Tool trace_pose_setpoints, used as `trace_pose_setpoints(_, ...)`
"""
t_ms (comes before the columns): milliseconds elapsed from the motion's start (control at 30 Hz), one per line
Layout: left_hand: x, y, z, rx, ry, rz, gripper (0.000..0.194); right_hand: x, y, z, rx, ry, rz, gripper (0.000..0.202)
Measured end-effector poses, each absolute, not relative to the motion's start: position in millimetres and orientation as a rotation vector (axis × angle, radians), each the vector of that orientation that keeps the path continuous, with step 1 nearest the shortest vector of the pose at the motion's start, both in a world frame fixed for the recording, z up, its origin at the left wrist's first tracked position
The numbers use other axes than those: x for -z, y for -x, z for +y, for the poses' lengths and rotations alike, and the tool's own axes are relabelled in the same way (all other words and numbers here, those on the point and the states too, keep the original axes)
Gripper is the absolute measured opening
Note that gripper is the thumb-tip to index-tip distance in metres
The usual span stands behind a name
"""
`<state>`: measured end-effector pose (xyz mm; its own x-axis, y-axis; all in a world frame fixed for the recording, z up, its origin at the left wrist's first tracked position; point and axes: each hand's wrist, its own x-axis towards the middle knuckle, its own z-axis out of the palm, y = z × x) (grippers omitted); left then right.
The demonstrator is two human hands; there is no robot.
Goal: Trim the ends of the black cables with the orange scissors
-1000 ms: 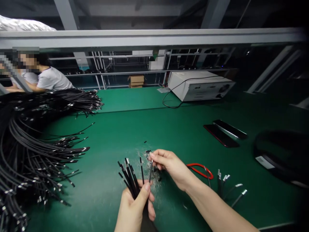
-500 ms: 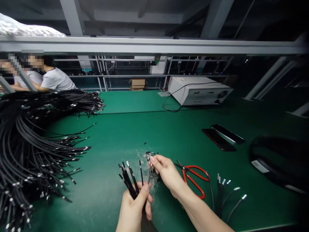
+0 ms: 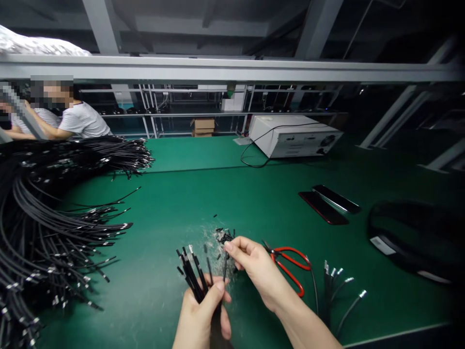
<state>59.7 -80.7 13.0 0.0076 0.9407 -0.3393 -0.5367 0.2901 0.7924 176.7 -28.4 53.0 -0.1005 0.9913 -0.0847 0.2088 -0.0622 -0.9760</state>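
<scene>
My left hand is closed round a bunch of black cables, whose ends fan upward. One cable stands apart at the right of the bunch, and the thumb and fingertips of my right hand pinch its tip. Whatever lies right at that tip is covered by the fingers. Just behind my right fingertips, short black cut-off pieces and fine pale strands are scattered on the green table. Red-handled scissors or snips lie to the right of my right hand.
A large heap of black cables covers the left side. Several cables with silvery ends lie at the lower right. Two dark flat phone-like objects, a black coil and a white metal box stand farther off. A person sits at far left.
The view has shifted slightly. My right fingers now cover the cable tip, where a pale end showed before. More black cut-off pieces are visible behind my right fingertips.
</scene>
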Motion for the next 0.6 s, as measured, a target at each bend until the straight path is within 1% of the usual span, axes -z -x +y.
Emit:
trace_pose_setpoints(100,-20.1,-59.7,-75.6,-1.249,-0.521,1.071,0.046,-51.5,-175.2,-30.6,-1.257,1.319,-1.424,0.036)
trace_pose_setpoints(167,-22.4,-58.9,-71.6,-1.259,-0.532,1.117,0.049,-50.0,-174.7,-32.8,-1.123,1.314,-1.538,0.033)
trace_pose_setpoints(233,-22.1,-57.6,-68.4,-1.242,-0.554,1.135,0.049,-47.7,-174.9,-35.7,-0.886,1.307,-1.69,0.028)
trace_pose_setpoints(333,-18.5,-56.2,-65.1,-1.208,-0.59,1.13,0.044,-41.2,-178.3,-39.9,-0.406,1.272,-1.888,0.021)
trace_pose_setpoints(400,-15.3,-55.8,-63.6,-1.208,-0.614,1.115,0.041,-36.1,-183.0,-42.2,-0.067,1.174,-2.001,0.012)
trace_pose_setpoints(433,-13.8,-55.7,-63.0,-1.21,-0.625,1.107,0.04,-34.2,-185.7,-43.3,0.057,1.105,-2.049,0.009)
trace_pose_setpoints(467,-12.4,-55.7,-62.6,-1.211,-0.633,1.098,0.038,-33.2,-188.2,-44.5,0.128,1.039,-2.078,0.011)
trace_pose_setpoints(533,-10.2,-55.7,-62.1,-1.211,-0.638,1.07,0.036,-34.7,-191.3,-47.3,0.089,1.025,-2.032,0.012)
trace_pose_setpoints(600,-8.9,-55.5,-62.1,-1.209,-0.629,1.035,0.034,-39.5,-191.0,-50.2,-0.144,1.191,-1.859,0.006)
